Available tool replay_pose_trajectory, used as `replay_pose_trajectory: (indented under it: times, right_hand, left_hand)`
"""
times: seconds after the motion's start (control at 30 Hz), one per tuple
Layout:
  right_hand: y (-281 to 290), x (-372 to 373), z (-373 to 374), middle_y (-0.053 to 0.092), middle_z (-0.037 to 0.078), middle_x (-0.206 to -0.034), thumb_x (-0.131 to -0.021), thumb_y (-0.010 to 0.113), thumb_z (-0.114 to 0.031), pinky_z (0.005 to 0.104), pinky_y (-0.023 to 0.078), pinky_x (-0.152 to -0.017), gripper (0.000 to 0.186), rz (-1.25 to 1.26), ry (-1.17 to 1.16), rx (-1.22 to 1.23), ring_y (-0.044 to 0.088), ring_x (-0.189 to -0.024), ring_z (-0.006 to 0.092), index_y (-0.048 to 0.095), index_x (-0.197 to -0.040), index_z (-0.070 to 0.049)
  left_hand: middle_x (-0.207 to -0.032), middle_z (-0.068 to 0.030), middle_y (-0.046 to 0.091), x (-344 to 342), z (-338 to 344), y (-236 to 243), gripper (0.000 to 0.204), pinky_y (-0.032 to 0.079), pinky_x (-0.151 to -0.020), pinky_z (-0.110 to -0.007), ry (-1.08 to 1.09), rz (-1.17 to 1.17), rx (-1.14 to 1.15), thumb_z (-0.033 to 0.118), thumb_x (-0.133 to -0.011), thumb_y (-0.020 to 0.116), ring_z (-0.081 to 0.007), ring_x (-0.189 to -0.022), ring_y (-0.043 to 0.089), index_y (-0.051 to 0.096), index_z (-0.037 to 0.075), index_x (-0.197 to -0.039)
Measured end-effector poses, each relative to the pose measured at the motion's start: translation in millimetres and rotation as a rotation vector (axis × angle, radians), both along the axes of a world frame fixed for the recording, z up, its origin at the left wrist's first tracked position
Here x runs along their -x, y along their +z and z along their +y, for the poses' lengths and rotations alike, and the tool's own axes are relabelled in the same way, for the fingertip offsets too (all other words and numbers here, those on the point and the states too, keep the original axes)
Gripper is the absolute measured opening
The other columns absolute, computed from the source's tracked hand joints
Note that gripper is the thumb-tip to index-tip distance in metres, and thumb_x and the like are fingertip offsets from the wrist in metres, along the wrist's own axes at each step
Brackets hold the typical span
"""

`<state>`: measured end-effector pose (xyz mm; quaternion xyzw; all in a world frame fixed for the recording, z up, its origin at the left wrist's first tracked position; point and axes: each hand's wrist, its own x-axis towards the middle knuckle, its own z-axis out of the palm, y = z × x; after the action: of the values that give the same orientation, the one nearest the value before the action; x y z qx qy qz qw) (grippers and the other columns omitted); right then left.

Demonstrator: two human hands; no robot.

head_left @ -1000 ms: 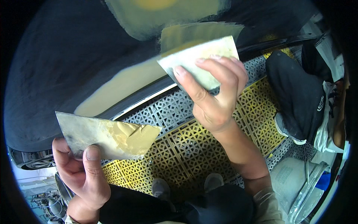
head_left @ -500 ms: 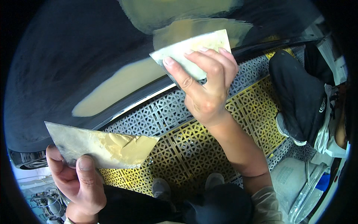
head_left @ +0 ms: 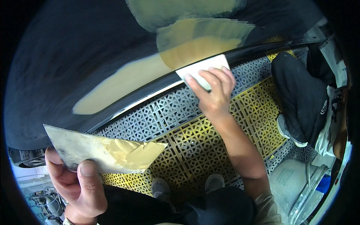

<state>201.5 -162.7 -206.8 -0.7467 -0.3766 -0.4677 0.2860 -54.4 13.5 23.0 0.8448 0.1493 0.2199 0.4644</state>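
Observation:
My left hand (head_left: 75,187) pinches a flat, slanted metal plate (head_left: 80,146) at the lower left, with a lump of beige putty (head_left: 131,153) smeared over its right half. My right hand (head_left: 213,93) grips a pale rectangular spreader (head_left: 195,75), its top edge at the lower rim of a dark curved vehicle panel (head_left: 67,63); whether it touches I cannot tell. On that panel are a long beige filler patch (head_left: 108,90), an overlapping darker tan smear (head_left: 191,45) and a greenish-beige patch (head_left: 180,9) at the top.
A person in dark trousers (head_left: 296,93) is at the right, near a translucent bucket (head_left: 288,180). Yellow and grey grated floor tiles (head_left: 195,153) lie under my shoes (head_left: 213,182). Equipment with hoses (head_left: 48,204) stands at the lower left.
My right hand and spreader have come down toward the panel's lower edge, uncovering the tan smear above. My left hand with the plate has shifted slightly down and left since a second ago.

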Motion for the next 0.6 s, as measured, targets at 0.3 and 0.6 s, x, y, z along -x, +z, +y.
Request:
replay_pose_trajectory:
  times: [0.3,0.6]
  right_hand:
    - [98.6,22.7,33.4,0.065,-0.001,-0.116,-0.078,0.081,-0.019,0.0451,0.038,-0.107,0.032,-0.106,0.1,-0.279,0.056,-0.11,0.0221,0.082,-0.109,-0.024]
    - [97.2,16.0,47.6,0.063,0.003,-0.114,-0.08,0.078,-0.014,0.0443,0.041,-0.102,0.032,-0.111,0.074,-0.261,0.056,-0.109,0.0242,0.083,-0.112,-0.019]
  left_hand:
    - [-0.117,-0.0099,0.063,4.6,6.3,2.2,0.033,0.048,-0.103,-0.032,-0.021,-0.028,0.035,0.02,-0.103,0.065,-0.0156,-0.11,0.062,0.045,0.003,-0.122]
    - [-0.118,-0.0096,0.062,5.0,12.7,-1.5,0.035,0.048,-0.103,-0.033,-0.024,0.007,0.087,0.022,-0.104,0.064,-0.0163,-0.112,0.061,0.045,0.003,-0.125]
